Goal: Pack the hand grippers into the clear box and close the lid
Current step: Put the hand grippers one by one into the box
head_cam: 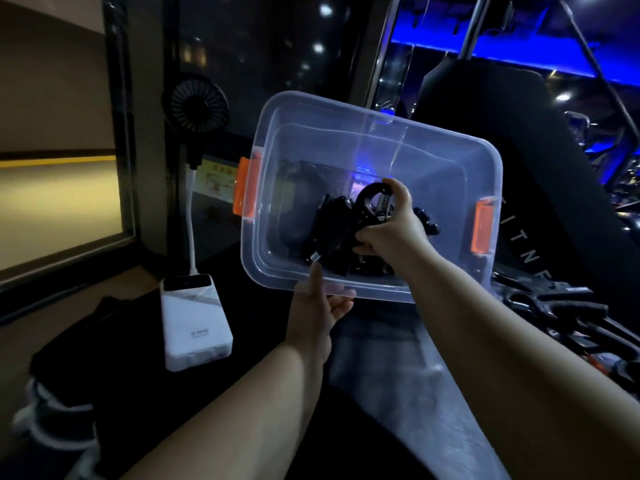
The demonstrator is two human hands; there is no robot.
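The clear box with orange latches is tilted toward me in mid-air, lid off. My left hand grips its near rim from below, thumb inside. My right hand reaches into the box and is closed around a black hand gripper with a metal spring. Other black hand grippers lie piled on the box's bottom. More hand grippers lie outside, on the dark surface at the right. A clear sheet-like shape below the box may be the lid; I cannot tell.
A white power bank lies at the left, cabled to a small black fan behind it. Dark fabric lies at lower left. A black padded seat back rises behind the box at the right.
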